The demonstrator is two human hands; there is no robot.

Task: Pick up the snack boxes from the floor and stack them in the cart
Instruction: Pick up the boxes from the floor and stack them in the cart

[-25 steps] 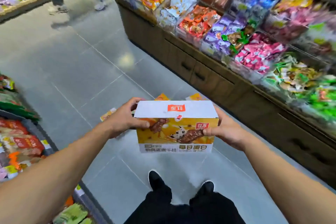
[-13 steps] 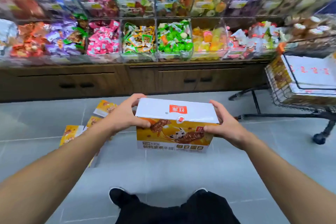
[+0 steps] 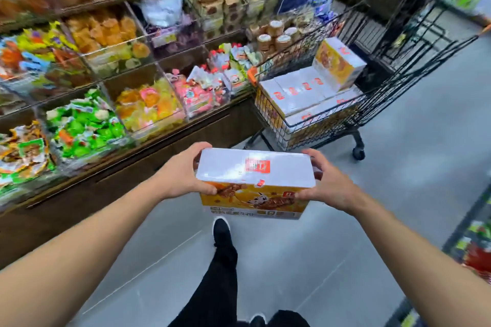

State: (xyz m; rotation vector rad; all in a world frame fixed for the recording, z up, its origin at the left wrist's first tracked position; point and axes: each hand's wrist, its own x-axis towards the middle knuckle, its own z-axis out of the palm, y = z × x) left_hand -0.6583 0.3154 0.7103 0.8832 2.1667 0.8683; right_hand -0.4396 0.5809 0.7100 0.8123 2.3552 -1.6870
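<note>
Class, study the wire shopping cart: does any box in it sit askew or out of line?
Yes. One yellow-and-white snack box stands tilted atop the flat white-topped boxes in the black wire cart, breaking the neat layer.

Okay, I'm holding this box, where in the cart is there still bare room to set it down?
The cart is crowded at its near end: flat white boxes fill it. One box standing on end tops their far edge. Bare room: the flat white tops in front of that box, and the open basket beyond it, toward the handle.
</note>
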